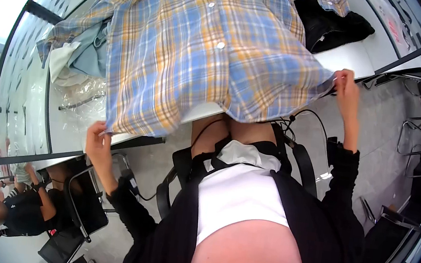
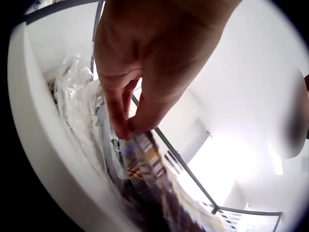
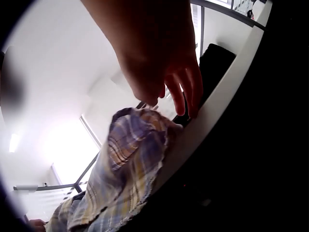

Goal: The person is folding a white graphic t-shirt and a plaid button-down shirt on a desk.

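Observation:
A blue and yellow plaid shirt [image 1: 177, 58] with white buttons spreads over the white table, its lower hem lifted at the near edge. My left hand [image 1: 99, 146] pinches one corner of that hem between thumb and fingers; in the left wrist view the cloth [image 2: 149, 164] hangs from the fingertips. At the other hem corner, my right hand [image 1: 347, 93] grips the fabric. The right wrist view shows the bunched shirt edge [image 3: 128, 154] just below the thumb, with the other fingers spread loosely beside it. Between the hands the hem sags over the table's front edge.
Black clothing [image 1: 333, 25] lies on the table at the right. Pale green and white cloths [image 1: 90, 52] and clear plastic wrapping [image 1: 84, 99] lie at the left. A low partition frames the table. Another person [image 1: 25, 208] sits at lower left, and chairs [image 1: 393, 240] stand at right.

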The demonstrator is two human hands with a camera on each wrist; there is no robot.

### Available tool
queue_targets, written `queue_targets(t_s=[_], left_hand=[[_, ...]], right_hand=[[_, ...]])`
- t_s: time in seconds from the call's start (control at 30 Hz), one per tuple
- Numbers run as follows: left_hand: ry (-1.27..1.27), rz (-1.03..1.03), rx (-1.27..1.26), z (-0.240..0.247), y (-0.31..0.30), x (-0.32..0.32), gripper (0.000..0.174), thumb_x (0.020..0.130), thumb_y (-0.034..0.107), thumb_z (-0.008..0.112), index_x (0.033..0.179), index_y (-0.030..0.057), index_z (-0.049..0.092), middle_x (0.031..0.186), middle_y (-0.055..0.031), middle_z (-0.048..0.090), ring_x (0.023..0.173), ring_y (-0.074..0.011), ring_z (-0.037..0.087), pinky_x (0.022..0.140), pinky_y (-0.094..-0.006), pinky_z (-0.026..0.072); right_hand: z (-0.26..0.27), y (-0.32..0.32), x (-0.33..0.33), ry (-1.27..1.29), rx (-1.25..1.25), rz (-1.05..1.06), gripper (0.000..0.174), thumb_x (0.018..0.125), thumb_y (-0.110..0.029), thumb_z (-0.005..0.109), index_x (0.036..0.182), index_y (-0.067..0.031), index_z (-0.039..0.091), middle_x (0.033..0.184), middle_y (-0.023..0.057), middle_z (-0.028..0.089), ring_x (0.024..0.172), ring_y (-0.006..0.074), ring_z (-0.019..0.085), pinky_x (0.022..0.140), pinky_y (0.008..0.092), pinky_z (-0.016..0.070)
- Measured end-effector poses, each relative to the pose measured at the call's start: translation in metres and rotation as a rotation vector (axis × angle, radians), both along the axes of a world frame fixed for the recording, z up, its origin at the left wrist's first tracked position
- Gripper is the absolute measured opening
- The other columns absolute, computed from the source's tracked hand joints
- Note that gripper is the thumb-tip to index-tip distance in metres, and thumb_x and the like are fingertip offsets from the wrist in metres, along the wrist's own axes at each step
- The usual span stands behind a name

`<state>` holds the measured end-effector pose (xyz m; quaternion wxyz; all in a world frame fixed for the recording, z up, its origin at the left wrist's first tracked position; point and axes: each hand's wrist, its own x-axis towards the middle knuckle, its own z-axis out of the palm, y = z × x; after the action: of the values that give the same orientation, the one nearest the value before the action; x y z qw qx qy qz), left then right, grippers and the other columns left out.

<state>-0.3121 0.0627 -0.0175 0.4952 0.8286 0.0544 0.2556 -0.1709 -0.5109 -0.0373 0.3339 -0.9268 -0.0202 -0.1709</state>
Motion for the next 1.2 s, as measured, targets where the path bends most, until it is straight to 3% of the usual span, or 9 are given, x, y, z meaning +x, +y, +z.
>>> queue_targets(t_s=[0.13,0.23,0.47,0.63,0.77,0.87,1.0,1.13,1.2], left_hand=[[0.174,0.062,-0.002,-0.025,-0.003,0.002,0.025,0.083,-0.006,0.05,0.108,-0.0006,0.052,0.107,-0.0072,0.053,0.09,-0.0145,0.054,0.072,-0.0253,0.0476],[0.227,0.018,-0.036,-0.033,-0.005,0.016,0.03,0.084,-0.003,0.051,0.114,0.0001,0.05,0.109,-0.0087,0.054,0.087,-0.0124,0.054,0.072,-0.0247,0.0467],[0.352,0.034,0.124,-0.028,-0.015,0.035,0.048,0.074,-0.008,0.051,0.12,0.0077,0.05,0.105,-0.0075,0.053,0.077,-0.0119,0.053,0.069,-0.0232,0.046],[0.203,0.056,0.368,-0.031,0.048,0.047,0.025,0.081,0.001,0.045,0.101,0.0024,0.06,0.061,-0.0027,0.052,0.056,-0.009,0.049,0.053,-0.0216,0.0394],[0.017,0.141,0.093,0.036,0.022,0.022,0.018,0.087,0.0,0.041,0.097,-0.0009,0.056,0.077,-0.004,0.054,0.066,-0.0102,0.052,0.059,-0.0229,0.043],[-0.04,0.112,-0.05,0.037,0.018,-0.003,0.012,0.09,0.002,0.041,0.095,-0.0006,0.052,0.088,-0.0049,0.052,0.078,-0.0103,0.051,0.066,-0.0235,0.0443],[0.265,-0.019,-0.083,0.017,0.011,-0.018,0.01,0.086,-0.001,0.045,0.092,0.0007,0.053,0.084,-0.0025,0.053,0.073,-0.0098,0.053,0.066,-0.0225,0.0453],[0.588,-0.425,0.393,0.034,0.008,0.008,0.026,0.077,-0.003,0.057,0.103,0.0025,0.057,0.098,-0.0109,0.055,0.082,-0.0199,0.058,0.069,-0.0283,0.0492],[0.522,-0.405,0.55,0.058,0.015,0.037,0.03,0.074,0.002,0.064,0.103,0.0053,0.057,0.103,-0.0112,0.054,0.09,-0.0235,0.056,0.069,-0.0308,0.049]], right_hand=[[-0.002,0.019,-0.008,0.018,-0.073,0.226,0.051,0.067,-0.016,0.072,0.111,-0.0059,0.048,0.1,0.0044,0.053,0.075,0.0166,0.045,0.069,0.0278,0.0422],[0.014,0.025,-0.014,0.08,-0.071,0.302,0.069,0.063,-0.028,0.078,0.12,-0.0076,0.046,0.12,0.0089,0.049,0.107,0.0234,0.049,0.083,0.0308,0.0443],[-0.012,0.024,-0.008,-0.095,-0.114,0.27,0.039,0.068,0.002,0.058,0.106,-0.0066,0.054,0.1,0.0081,0.057,0.083,0.0241,0.056,0.069,0.0286,0.045],[0.013,0.014,0.005,-0.116,0.022,0.204,0.03,0.072,0.006,0.05,0.1,-0.0041,0.055,0.09,0.009,0.06,0.08,0.0237,0.06,0.07,0.0295,0.0465],[0.054,0.003,-0.015,-0.21,0.089,0.187,0.031,0.073,0.009,0.047,0.1,-0.004,0.055,0.092,0.0073,0.06,0.085,0.018,0.059,0.071,0.0271,0.0456],[0.054,-0.005,-0.037,-0.24,0.041,0.279,0.033,0.072,0.012,0.045,0.099,-0.0035,0.056,0.096,0.0088,0.058,0.087,0.0196,0.057,0.073,0.0271,0.045],[0.03,-0.007,-0.046,-0.028,0.002,0.469,0.034,0.071,0.012,0.045,0.099,-0.0027,0.056,0.095,0.0109,0.056,0.088,0.0232,0.056,0.075,0.0305,0.0451],[0.041,-0.019,-0.016,0.581,-0.245,0.646,0.027,0.078,-0.012,0.062,0.103,-0.004,0.057,0.093,0.0108,0.062,0.081,0.0221,0.061,0.071,0.0303,0.0477],[0.054,-0.026,0.025,0.537,-0.2,0.642,0.026,0.077,-0.018,0.064,0.099,-0.0057,0.06,0.079,0.0075,0.065,0.069,0.0177,0.062,0.063,0.0287,0.048]])
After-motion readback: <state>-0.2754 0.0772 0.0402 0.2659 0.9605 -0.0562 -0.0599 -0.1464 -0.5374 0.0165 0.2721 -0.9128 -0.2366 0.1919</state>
